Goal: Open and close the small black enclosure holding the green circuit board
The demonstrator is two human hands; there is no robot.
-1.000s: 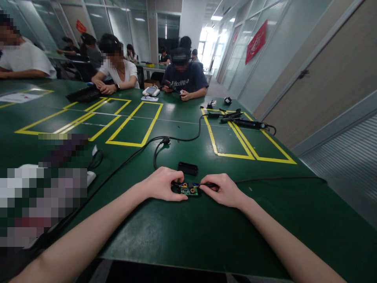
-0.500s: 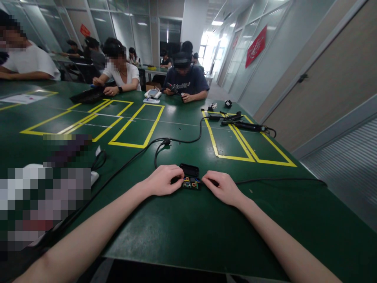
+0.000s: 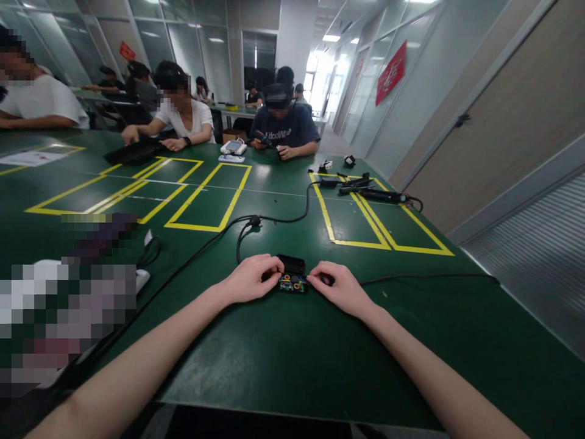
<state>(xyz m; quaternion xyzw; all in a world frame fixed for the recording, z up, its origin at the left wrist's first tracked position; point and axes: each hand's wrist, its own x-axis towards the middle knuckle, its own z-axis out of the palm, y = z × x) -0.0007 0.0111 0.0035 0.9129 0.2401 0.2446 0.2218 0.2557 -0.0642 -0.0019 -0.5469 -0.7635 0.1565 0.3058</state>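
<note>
Both hands rest on the green table (image 3: 292, 366), close together, with a small circuit board (image 3: 292, 283) between them. The left hand (image 3: 251, 277) is curled, and its fingertips pinch the left end of the board. The right hand (image 3: 340, 286) is curled too, with its fingertips at the right end, where a thin black wire (image 3: 434, 278) runs off to the right. I cannot tell if the right hand holds the board or just the wire end. The board is little and green, with round orange and blue parts on top. It sits right against a black plastic case (image 3: 291, 263), which lies just behind it. The board looks like it is only partly in the case, so the fitting seems begun but not finished; no lid is on it. A thicker black cable (image 3: 247, 225) loops across the table farther back. Other people sit at the far side, busy with their own things.
</note>
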